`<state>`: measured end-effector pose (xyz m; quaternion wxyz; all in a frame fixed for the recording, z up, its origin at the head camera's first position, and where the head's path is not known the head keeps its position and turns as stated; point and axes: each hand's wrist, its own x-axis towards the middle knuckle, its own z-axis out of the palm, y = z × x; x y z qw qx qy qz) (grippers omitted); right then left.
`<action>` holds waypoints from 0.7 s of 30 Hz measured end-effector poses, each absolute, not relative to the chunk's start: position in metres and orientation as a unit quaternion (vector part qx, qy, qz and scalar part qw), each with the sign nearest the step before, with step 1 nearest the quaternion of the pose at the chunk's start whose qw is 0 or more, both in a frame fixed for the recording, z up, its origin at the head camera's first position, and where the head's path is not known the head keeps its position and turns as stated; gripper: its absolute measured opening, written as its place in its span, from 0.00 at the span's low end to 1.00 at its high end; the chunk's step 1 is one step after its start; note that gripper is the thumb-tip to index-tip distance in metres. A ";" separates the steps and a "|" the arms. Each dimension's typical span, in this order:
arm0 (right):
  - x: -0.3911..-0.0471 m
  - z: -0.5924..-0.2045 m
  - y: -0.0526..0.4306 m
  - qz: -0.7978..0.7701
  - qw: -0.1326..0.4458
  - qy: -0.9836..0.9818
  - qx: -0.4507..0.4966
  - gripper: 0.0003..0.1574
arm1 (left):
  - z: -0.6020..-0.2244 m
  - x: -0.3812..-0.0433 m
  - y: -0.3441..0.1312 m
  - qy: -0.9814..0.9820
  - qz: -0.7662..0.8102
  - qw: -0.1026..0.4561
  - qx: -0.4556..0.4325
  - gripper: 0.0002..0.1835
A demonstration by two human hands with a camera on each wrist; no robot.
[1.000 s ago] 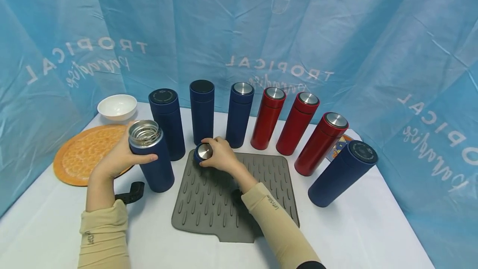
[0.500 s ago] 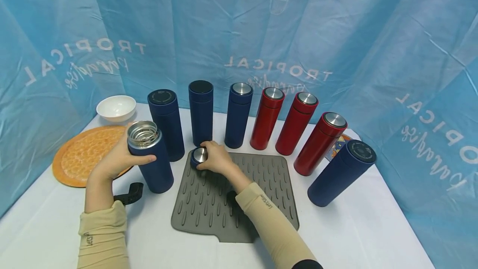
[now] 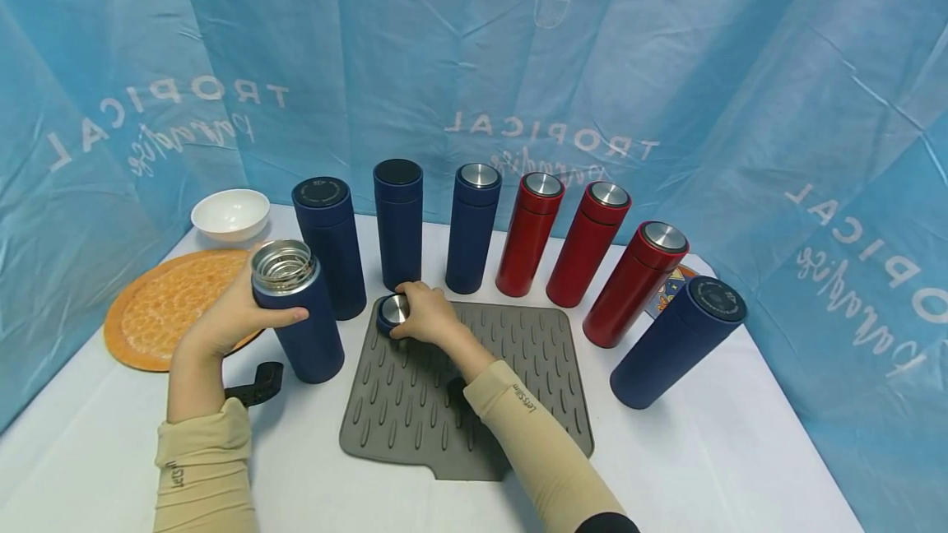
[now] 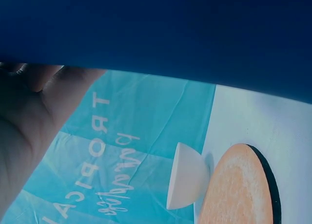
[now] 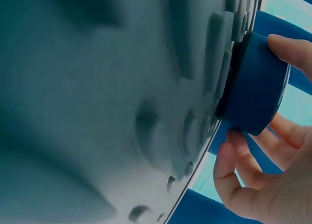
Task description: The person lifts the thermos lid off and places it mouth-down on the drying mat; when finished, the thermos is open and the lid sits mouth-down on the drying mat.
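My left hand (image 3: 230,307) grips a dark blue thermos (image 3: 314,344) standing on the white cloth left of the mat. Its lid is off, baring the steel mouth, and its side fills the top of the left wrist view. Over the back left corner of a grey ribbed drying mat (image 3: 415,410), my right hand (image 3: 432,319) holds a blue thermos lid (image 3: 395,309) with a steel top. In the right wrist view the lid (image 5: 256,83) sits right at the mat's ribs, with thumb and fingers around its side.
Behind the mat stand capped blue thermoses (image 3: 400,229) and red thermoses (image 3: 529,237) in an arc. Another blue thermos (image 3: 670,352) stands at the right. Far left are a white bowl (image 3: 231,216) and a round orange-brown placemat (image 3: 163,311).
My right hand has shifted slightly left and toward me, bringing the lid down at the mat's corner. My left hand keeps its grip on the thermos in place.
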<state>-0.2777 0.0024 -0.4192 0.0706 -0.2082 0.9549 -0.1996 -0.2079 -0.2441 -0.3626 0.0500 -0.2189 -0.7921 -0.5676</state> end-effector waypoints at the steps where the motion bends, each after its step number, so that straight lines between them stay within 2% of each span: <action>1: -0.278 -0.419 0.002 -0.200 0.072 0.955 -0.208 0.45 | -0.363 -0.208 -0.244 -0.792 -0.568 0.050 -0.219 0.49; 10: -0.276 -0.411 0.014 -0.257 0.097 0.937 -0.213 0.49 | -0.362 -0.207 -0.244 -0.794 -0.566 0.049 -0.215 0.49; 21: -0.274 -0.393 0.054 -0.399 0.086 0.888 -0.210 0.46 | -0.361 -0.208 -0.244 -0.796 -0.563 0.053 -0.218 0.49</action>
